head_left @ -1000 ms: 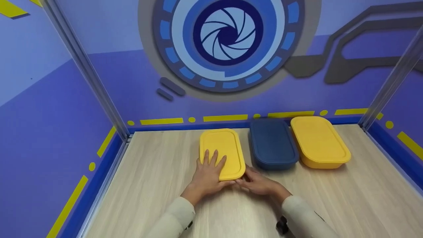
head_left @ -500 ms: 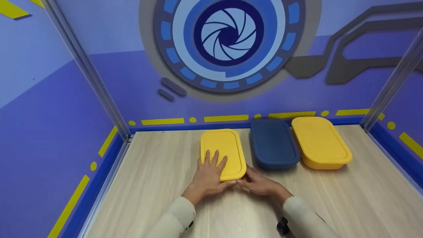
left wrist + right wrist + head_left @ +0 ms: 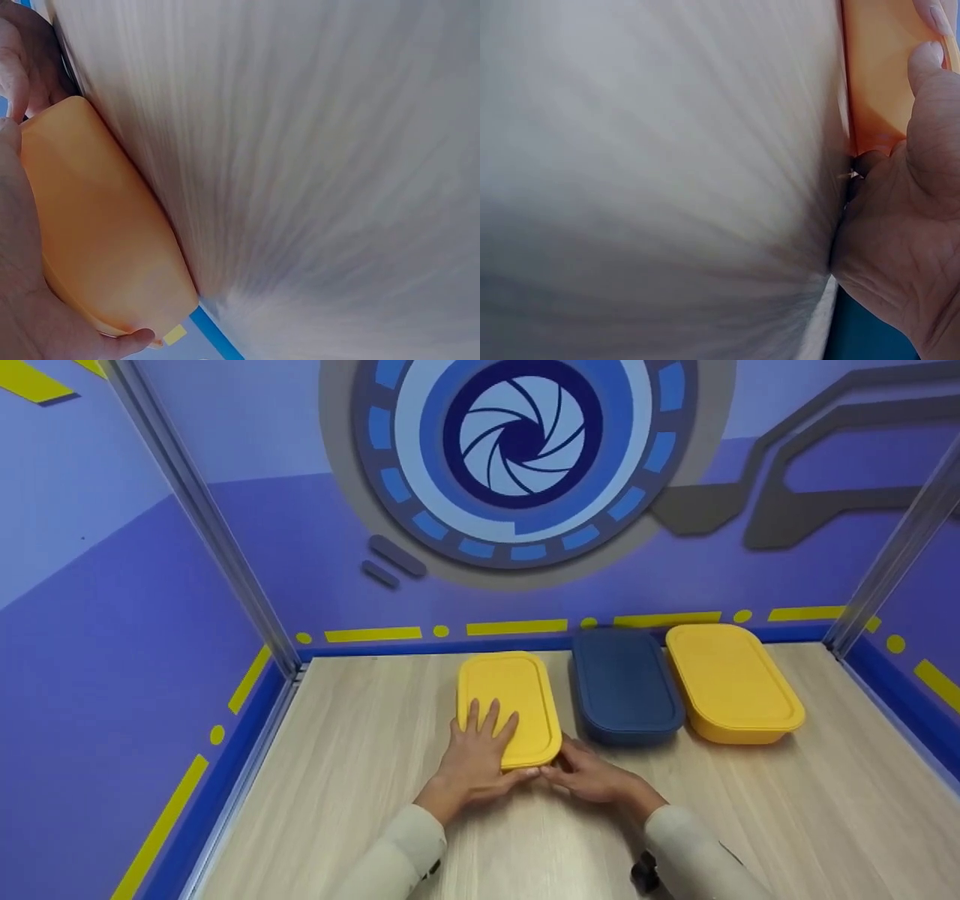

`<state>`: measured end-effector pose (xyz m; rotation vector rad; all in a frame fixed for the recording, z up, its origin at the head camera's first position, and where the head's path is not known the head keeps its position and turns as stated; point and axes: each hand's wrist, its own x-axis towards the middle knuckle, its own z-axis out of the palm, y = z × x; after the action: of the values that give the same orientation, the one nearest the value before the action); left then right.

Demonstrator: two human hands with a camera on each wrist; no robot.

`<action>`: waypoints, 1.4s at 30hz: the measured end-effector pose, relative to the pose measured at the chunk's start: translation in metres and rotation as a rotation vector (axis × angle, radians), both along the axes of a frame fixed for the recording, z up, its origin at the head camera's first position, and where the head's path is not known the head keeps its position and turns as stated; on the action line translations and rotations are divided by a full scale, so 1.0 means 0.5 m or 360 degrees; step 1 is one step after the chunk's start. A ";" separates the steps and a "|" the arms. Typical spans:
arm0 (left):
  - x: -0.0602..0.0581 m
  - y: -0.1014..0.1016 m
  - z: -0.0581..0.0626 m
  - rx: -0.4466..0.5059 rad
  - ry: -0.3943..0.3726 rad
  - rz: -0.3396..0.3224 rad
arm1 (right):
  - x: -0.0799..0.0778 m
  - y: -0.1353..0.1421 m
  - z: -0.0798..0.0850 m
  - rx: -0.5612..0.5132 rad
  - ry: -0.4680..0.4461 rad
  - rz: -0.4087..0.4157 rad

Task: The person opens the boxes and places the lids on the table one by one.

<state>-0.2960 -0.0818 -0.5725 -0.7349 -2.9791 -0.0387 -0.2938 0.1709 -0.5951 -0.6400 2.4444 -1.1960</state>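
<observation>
A yellow lunch box (image 3: 514,682) with a rounded rectangular lid stands on the table, its long side running away from me. My left hand (image 3: 476,757) rests on the near left part of its lid with the fingers spread, the thumb along the near edge. At the near right corner my right hand (image 3: 592,772) holds the box, thumb on the front wall and fingers round the side. The two thumb tips nearly meet. In the left wrist view the box wall (image 3: 105,217) shows between both hands; in the right wrist view the right thumb (image 3: 926,64) lies against it.
To the right stands a dark blue lunch box (image 3: 626,682), with a larger yellow lunch box (image 3: 735,682) close beside it. Both have lids on. Behind the wooden table (image 3: 360,735) rises a printed blue and purple wall (image 3: 315,562), with side walls left and right.
The whole scene shifts very slightly to the right in the head view. Both hands keep their places on the lunch box.
</observation>
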 end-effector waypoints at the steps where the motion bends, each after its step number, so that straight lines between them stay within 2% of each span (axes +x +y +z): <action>1: 0.000 -0.001 0.000 -0.0004 -0.0003 0.0002 | 0.000 0.000 0.000 -0.0005 0.0002 0.0006; 8: -0.003 0.000 0.003 -0.0003 -0.0001 0.0011 | -0.007 -0.002 -0.006 -0.0035 0.0073 0.0041; 15: 0.000 0.004 0.005 0.0001 -0.0025 0.0034 | -0.007 0.000 -0.006 -0.0018 0.0024 0.0034; 23: 0.004 0.008 -0.003 -0.0028 0.0030 0.0037 | -0.001 0.006 -0.003 0.0025 0.0001 0.0028; 37: 0.005 0.003 -0.001 0.0048 0.0036 0.0043 | 0.000 -0.006 -0.007 0.0045 0.0057 0.0002; 42: 0.002 0.006 0.000 0.0014 0.0044 0.0042 | 0.003 -0.005 -0.004 0.0023 0.0037 -0.0011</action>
<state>-0.2948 -0.0788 -0.5727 -0.6889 -2.9602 -0.0396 -0.2925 0.1683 -0.5972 -0.6450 2.4742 -1.1786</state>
